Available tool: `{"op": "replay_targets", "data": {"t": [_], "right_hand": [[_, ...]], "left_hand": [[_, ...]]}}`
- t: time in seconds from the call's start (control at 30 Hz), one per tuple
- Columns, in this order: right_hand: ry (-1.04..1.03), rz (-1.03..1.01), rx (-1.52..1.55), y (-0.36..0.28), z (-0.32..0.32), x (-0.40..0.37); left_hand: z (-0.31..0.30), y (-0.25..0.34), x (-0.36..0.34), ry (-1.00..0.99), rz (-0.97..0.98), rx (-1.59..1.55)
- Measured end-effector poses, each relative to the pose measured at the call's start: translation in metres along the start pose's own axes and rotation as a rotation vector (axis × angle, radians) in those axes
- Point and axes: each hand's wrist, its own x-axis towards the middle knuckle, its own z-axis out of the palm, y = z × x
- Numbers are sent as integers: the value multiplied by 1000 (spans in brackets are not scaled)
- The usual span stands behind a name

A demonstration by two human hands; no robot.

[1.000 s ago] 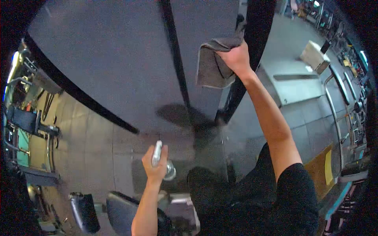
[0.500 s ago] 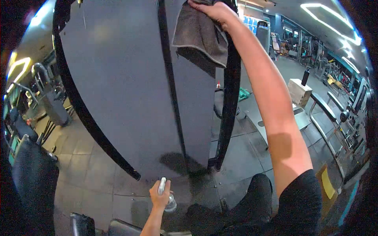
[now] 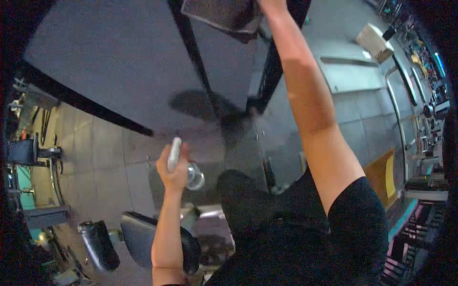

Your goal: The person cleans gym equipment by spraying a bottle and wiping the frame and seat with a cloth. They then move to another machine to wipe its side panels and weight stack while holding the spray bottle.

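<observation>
The left hand (image 3: 172, 172) holds the bottle (image 3: 196, 177), likely light, by its easy neck; whether the right hand (image 3: 273, 5) grips the soft cloth (image 3: 223, 13), I can't tell.

This is looking like a gym. Padded black seats (image 3: 143, 238) are standing near the left hand (image 3: 174, 171), low in the view. Well to the right of the right hand (image 3: 273, 5), a machine frame (image 3: 398, 105) with metal tubing is rising from the floor, and more exercise equipment (image 3: 427, 109) is crowding the far edge. Dark square floor tiles (image 3: 107, 157) are spreading beneath the left hand and beyond it, toward further equipment on that side.
</observation>
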Motion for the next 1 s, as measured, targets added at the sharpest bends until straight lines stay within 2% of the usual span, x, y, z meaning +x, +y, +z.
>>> {"op": "replay_targets", "data": {"t": [0.03, 0.07, 0.1, 0.17, 0.23, 0.27, 0.3, 0.37, 0.4, 0.43, 0.5, 0.6, 0.63, 0.7, 0.73, 0.77, 0.83, 0.97, 1.0], "right_hand": [[18, -184, -33, 15, -4, -34], [10, -46, 4, 23, -11, -71], [-97, -389, -520, 43, -19, -105], [17, -19, -174, 94, -21, -198], [-66, 152, -148, 106, -30, -277], [-32, 79, -119, 102, -36, -296], [-22, 96, -131, 108, -44, -319], [-368, 495, -202, 129, -59, -390], [-354, 506, -203, 143, -64, -422], [-408, 405, -210, 164, -65, -447], [-445, 304, -214, 177, -63, -451], [-546, 189, -444, 146, -81, -437], [-613, 482, -272, 135, -89, -430], [-668, 889, -240, 157, -85, -450], [-926, 773, -144, 104, -99, -378], [-878, 770, -20, 116, -91, -385], [-424, 593, 8, 85, -75, -329], [-301, 382, -54, 55, -38, -173], [-261, 330, -75, 49, -22, -131]], "left_hand": [[-1, 6, -3, -23, 46, -8], [1, 9, -3, -33, 19, 12], [-1, 13, -1, -64, -1, 49], [-5, 18, -1, -106, -29, 105], [-8, 18, -1, -95, -50, 171], [-7, 19, -2, -86, -47, 154], [-8, 18, -2, -102, -51, 169], [-12, 16, 1, -148, -59, 257], [-11, 16, 2, -150, -53, 264], [-11, 15, 4, -156, -39, 275], [-11, 11, 6, -153, -80, 204], [-16, 1, 7, -131, -36, 223], [-18, -1, 9, -116, -23, 239], [-19, -7, 11, -97, -28, 170], [-17, -7, 12, -81, -21, 180], [-18, -7, 12, -61, -18, 189], [-18, -17, 17, -55, 43, 198], [-9, 1, 12, -51, 134, 316], [-17, -13, 14, -44, 163, 303]]}}
